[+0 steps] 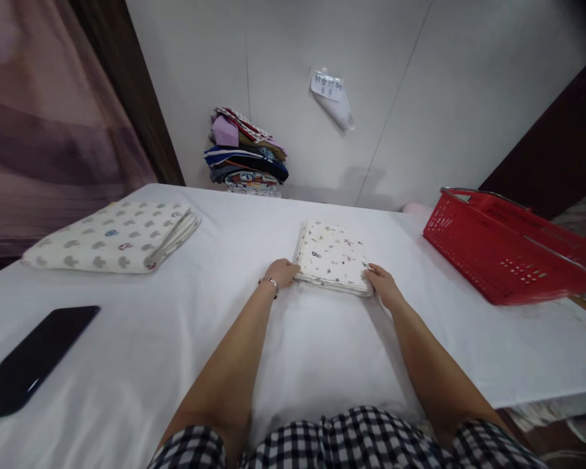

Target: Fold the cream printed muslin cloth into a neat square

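Note:
In the head view a folded cream cloth (333,254) with small printed figures lies on the white-covered table (224,339), straight ahead of me. Its layers show along the near edge. My left hand (282,272), with a bracelet at the wrist, grips the cloth's near left corner, fingertips partly under or behind it. At the near right corner my right hand (381,284) pinches the cloth between thumb and fingers. Both arms stretch forward over the table.
A larger folded cloth (112,238) with mushroom-like prints lies left. Nearer me is a black phone-like slab (36,361). A red plastic basket (508,247) stands right. Behind the table are stacked folded fabrics (247,153) and a wall with a paper note (328,88).

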Demonstrator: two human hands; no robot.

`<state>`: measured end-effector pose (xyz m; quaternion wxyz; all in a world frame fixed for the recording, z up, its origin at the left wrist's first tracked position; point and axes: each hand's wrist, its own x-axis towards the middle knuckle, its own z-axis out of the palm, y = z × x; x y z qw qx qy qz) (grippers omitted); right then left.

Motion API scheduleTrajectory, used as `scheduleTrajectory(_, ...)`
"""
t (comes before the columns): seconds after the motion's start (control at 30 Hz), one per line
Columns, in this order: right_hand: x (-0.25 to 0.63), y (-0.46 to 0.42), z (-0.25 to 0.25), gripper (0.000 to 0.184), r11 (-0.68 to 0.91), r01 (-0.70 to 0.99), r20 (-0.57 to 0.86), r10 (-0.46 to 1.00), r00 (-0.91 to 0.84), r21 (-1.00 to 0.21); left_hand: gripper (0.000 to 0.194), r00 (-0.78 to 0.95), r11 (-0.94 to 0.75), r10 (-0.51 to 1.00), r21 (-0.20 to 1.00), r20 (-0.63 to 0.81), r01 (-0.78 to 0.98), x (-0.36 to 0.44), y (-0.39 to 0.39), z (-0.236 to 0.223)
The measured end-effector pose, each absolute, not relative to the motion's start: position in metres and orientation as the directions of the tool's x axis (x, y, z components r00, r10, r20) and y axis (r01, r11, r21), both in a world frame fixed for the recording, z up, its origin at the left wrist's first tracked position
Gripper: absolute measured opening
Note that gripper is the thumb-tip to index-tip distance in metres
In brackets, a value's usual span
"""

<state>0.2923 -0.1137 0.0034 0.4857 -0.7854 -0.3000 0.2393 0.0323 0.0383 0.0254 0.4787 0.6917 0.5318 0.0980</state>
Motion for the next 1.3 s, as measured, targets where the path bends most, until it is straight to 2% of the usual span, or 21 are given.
scheduleTrajectory(0.13, 0.285, -0.115, 0.013, 0.067, -0.435, 0.257, -0.133, 0.686, 0.715, -0.863, 0.033, 0.391, 0.062, 0.848, 0.800, -0.357, 0.597, 0.035, 0.035, 0.026)
scheduleTrajectory(0.27, 0.285, -0.116, 0.009, 0.079, -0.485, 0.276, -0.185, 0.706, 0.684, -0.829, 0.031, 0.360, 0.048, 0.872, 0.790, -0.331, 0.611, 0.040, 0.034, 0.022)
scheduleTrajectory(0.53, 0.292, -0.118, -0.002, 0.066, -0.370, 0.326, -0.012, 0.677, 0.736, -0.870, 0.028, 0.361, 0.117, 0.865, 0.840, -0.348, 0.530, 0.048, 0.030, 0.021)
scheduleTrajectory(0.63, 0.299, -0.121, -0.003, 0.064, -0.395, 0.345, -0.011, 0.671, 0.741, -0.852, 0.027, 0.371, 0.179, 0.836, 0.841, -0.404, 0.511, 0.052, 0.027, 0.021)
scheduleTrajectory(0.7, 0.300, -0.124, -0.003, 0.061, -0.449, 0.420, 0.009, 0.675, 0.738, -0.788, 0.027, 0.375, 0.216, 0.816, 0.835, -0.439, 0.507, 0.054, 0.026, 0.019)
scheduleTrajectory(0.77, 0.295, -0.127, 0.001, 0.056, -0.448, 0.578, 0.156, 0.683, 0.713, -0.682, 0.027, 0.380, 0.233, 0.807, 0.835, -0.453, 0.498, 0.055, 0.026, 0.018)
scheduleTrajectory(0.83, 0.280, -0.127, 0.007, 0.048, -0.352, 0.752, 0.356, 0.716, 0.600, -0.557, 0.029, 0.385, 0.244, 0.802, 0.839, -0.456, 0.487, 0.055, 0.026, 0.017)
scheduleTrajectory(0.9, 0.255, -0.124, 0.014, 0.042, -0.182, 0.870, 0.466, 0.785, 0.409, -0.458, 0.031, 0.385, 0.250, 0.799, 0.838, -0.461, 0.485, 0.055, 0.026, 0.018)
scheduleTrajectory(1.0, 0.211, -0.111, 0.025, 0.040, 0.059, 0.945, 0.419, 0.904, 0.086, -0.320, 0.030, 0.385, 0.241, 0.798, 0.831, -0.464, 0.501, 0.055, 0.025, 0.021)
scheduleTrajectory(1.07, 0.185, -0.100, 0.031, 0.041, 0.110, 0.963, 0.363, 0.932, -0.013, -0.245, 0.028, 0.391, 0.219, 0.799, 0.826, -0.457, 0.520, 0.056, 0.023, 0.023)
scheduleTrajectory(1.17, 0.161, -0.085, 0.036, 0.038, 0.050, 0.985, 0.299, 0.954, 0.001, -0.163, 0.027, 0.417, 0.200, 0.799, 0.845, -0.434, 0.495, 0.056, 0.021, 0.026)
scheduleTrajectory(1.3, 0.152, -0.073, 0.033, 0.031, -0.015, 0.989, 0.269, 0.962, 0.054, -0.145, 0.031, 0.391, 0.217, 0.825, 0.868, -0.407, 0.446, 0.056, 0.021, 0.027)
